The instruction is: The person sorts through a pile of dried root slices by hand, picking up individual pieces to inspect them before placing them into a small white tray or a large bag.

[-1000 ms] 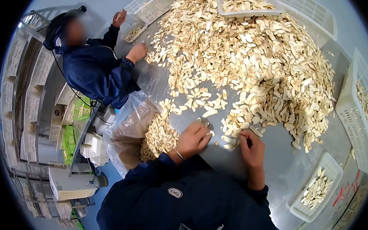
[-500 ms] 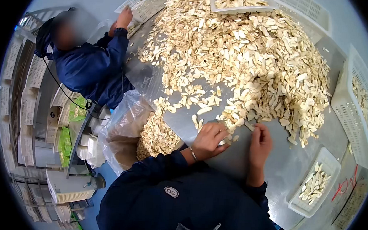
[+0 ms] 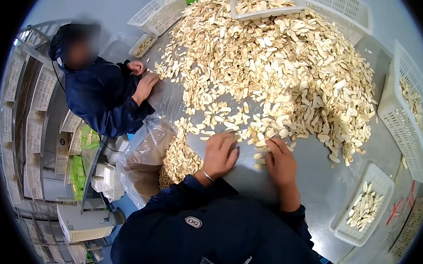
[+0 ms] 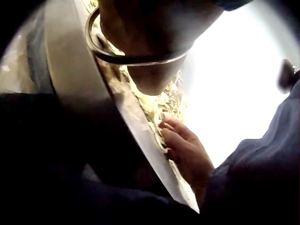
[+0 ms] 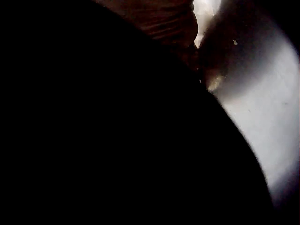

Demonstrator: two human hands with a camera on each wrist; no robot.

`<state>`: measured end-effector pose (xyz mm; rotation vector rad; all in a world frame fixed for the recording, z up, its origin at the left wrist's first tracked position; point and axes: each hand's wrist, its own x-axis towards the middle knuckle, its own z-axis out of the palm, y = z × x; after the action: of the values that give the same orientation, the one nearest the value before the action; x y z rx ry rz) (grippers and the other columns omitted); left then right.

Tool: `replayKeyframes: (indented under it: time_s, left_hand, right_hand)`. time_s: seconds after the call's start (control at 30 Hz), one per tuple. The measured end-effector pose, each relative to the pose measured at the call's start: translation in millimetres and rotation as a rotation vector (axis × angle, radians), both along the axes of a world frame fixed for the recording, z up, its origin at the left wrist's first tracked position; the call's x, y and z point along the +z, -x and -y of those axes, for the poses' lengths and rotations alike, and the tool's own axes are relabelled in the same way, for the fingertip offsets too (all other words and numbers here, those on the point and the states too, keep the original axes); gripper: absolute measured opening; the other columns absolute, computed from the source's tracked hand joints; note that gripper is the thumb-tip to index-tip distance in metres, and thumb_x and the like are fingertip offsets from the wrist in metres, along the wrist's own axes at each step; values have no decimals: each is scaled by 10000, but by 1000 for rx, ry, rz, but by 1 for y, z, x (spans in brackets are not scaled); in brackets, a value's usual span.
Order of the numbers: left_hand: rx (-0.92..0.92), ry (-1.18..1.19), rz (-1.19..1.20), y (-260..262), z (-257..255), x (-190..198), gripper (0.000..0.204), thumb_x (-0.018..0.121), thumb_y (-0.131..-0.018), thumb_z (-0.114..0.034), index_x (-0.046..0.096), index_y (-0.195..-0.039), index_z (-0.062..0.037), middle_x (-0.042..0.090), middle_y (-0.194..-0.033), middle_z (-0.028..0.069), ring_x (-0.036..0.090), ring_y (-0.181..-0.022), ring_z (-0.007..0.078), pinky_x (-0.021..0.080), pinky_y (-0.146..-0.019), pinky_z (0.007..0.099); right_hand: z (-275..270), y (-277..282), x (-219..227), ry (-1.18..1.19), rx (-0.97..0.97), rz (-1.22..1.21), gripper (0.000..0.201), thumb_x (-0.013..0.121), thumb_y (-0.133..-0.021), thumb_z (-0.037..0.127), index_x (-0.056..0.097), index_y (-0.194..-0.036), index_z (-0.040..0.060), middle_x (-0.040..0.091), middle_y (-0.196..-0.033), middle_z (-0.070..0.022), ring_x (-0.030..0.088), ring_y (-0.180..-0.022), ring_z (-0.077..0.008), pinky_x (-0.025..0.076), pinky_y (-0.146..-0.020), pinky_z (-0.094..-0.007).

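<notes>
Pale dried slices [image 3: 270, 106], flat and oval, lie heaped across a metal table [image 3: 252, 179]. At the near edge of the heap, my left hand [image 3: 219, 154] is palm down, its fingertips at a few loose slices and its thumb held apart. A thin bracelet circles that wrist. My right hand [image 3: 281, 162] reaches forward, fingers over some slices and thumb close to a small cluster. The left wrist view catches the right hand [image 4: 185, 147] beyond the table edge, fingers slightly bent. Dark sleeve fills most of the right wrist view.
A lined box [image 3: 144, 174] of slices stands below the table's left edge. On the right are a small white tray [image 3: 339, 229] with slices and a tall white basket [image 3: 399, 118]. Another tray [image 3: 270, 13] sits on the heap. Across the left corner works another person [image 3: 96, 92].
My left hand went right to the slices, then back left, and no slice shows in it now. My right hand has shifted slightly left over the slices. The other person's hands have lowered.
</notes>
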<state>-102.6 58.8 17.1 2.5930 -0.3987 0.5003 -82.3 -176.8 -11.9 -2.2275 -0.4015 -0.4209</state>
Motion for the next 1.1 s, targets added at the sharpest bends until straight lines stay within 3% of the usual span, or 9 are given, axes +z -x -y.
replayKeyframes:
  time_s: [0.13, 0.43, 0.57, 0.67, 0.7, 0.77, 0.87, 0.97, 1.1]
  left_hand:
    - [-112, 141, -64, -12, 29, 6, 333, 711, -861, -92, 642, -1182, -36, 612, -1190, 172, 580, -1097, 379, 477, -956, 438]
    - [-193, -56, -162, -37, 46, 6, 273, 671, -879, -73, 686, -1151, -66, 671, -1036, 115, 628, -976, 335, 512, -858, 432]
    - [-42, 153, -175, -30, 42, 7, 281, 707, -901, -116, 713, -1175, -54, 720, -864, 114, 678, -787, 315, 562, -717, 396]
    - [0, 409, -514, -24, 46, 19, 288, 726, -900, -114, 711, -1179, -47, 726, -937, 125, 691, -789, 265, 558, -707, 342]
    - [-111, 458, -485, -21, 50, 34, 273, 738, -893, -102, 708, -1159, -45, 719, -989, 134, 684, -764, 233, 540, -678, 310]
    - [-172, 404, -378, -30, 51, 46, 255, 729, -897, -101, 702, -1145, -46, 712, -1031, 145, 686, -776, 245, 544, -684, 317]
    - [-177, 274, -227, -52, 39, 21, 239, 696, -891, -71, 685, -1129, -48, 696, -1109, 137, 683, -884, 290, 562, -751, 365]
    - [-274, 42, -14, -66, 36, 3, 261, 688, -864, -59, 689, -1125, -64, 684, -1137, 94, 660, -983, 319, 562, -831, 401]
    - [-207, -65, -102, -60, 44, 7, 227, 702, -842, -77, 691, -1069, -85, 680, -1084, 69, 660, -1000, 304, 571, -829, 388]
  right_hand:
    - [3, 4, 8, -218, -53, -309, 167, 705, -891, 58, 706, -1055, 90, 696, -991, -106, 685, -799, -307, 548, -692, -375]
    - [4, 7, 4, -365, -56, -258, 136, 700, -912, 58, 714, -1047, 59, 698, -934, -132, 671, -721, -247, 530, -648, -342]
    - [2, 10, 3, -562, -26, -473, 137, 653, -987, 109, 708, -1089, 37, 718, -957, -79, 688, -772, -156, 536, -648, -306]
    - [2, 8, 17, -874, 58, -738, 196, 620, -1033, 164, 683, -1170, 38, 708, -956, -27, 679, -803, -102, 529, -642, -267]
    - [2, 8, 24, -1012, 68, -829, 220, 614, -1042, 183, 670, -1200, 39, 700, -949, -16, 673, -808, -91, 525, -641, -254]
    - [0, 9, 25, -1158, 88, -940, 289, 575, -1071, 247, 623, -1283, 55, 671, -938, -3, 616, -743, -63, 491, -604, -233]
    - [7, 7, -3, -1079, 156, -818, 266, 541, -1080, 241, 641, -1233, 47, 630, -933, 13, 550, -667, -53, 458, -568, -231]
    - [13, 3, 6, -1252, 26, -830, 194, 527, -1070, 233, 630, -1084, 69, 548, -861, 17, 489, -648, -68, 386, -537, -228]
    - [20, -2, 13, -1734, -47, -881, 153, 549, -1050, 207, 600, -989, 76, 536, -846, 12, 513, -694, -72, 381, -542, -220]
